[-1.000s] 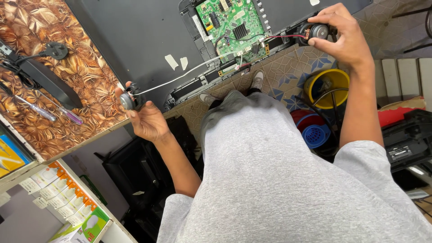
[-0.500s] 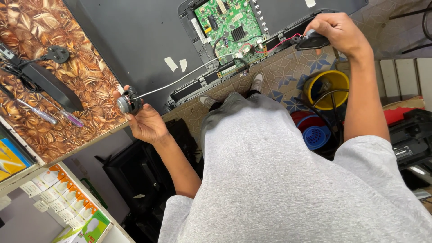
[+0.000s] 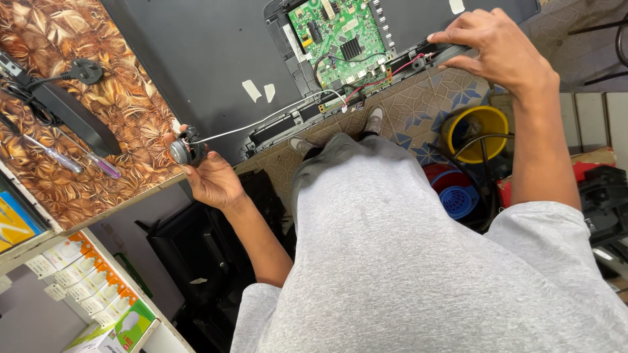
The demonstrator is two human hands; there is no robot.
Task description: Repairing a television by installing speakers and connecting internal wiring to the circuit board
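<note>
A large black flat panel [image 3: 216, 59] lies back-up on the patterned brown table [image 3: 46, 72]. A green circuit board [image 3: 337, 36] sits exposed in it near the front edge. My left hand [image 3: 206, 173] holds a small round black speaker [image 3: 183, 150] at the panel's left corner; a white wire [image 3: 261, 121] runs from it toward the board. My right hand [image 3: 500, 49] presses on a second black speaker [image 3: 445, 52] at the panel's right edge, with red and black wires [image 3: 386, 75] leading to the board.
A black power strip with a plug [image 3: 62, 108] and two pens [image 3: 78, 160] lie on the table at left. Below are my grey shirt, a yellow bucket [image 3: 474, 131], a blue-and-red tub [image 3: 454, 193] and shelves with small boxes [image 3: 85, 274].
My right hand has lowered the second speaker from mid-air down onto the panel's right edge. My left hand has stayed at the left corner with its speaker.
</note>
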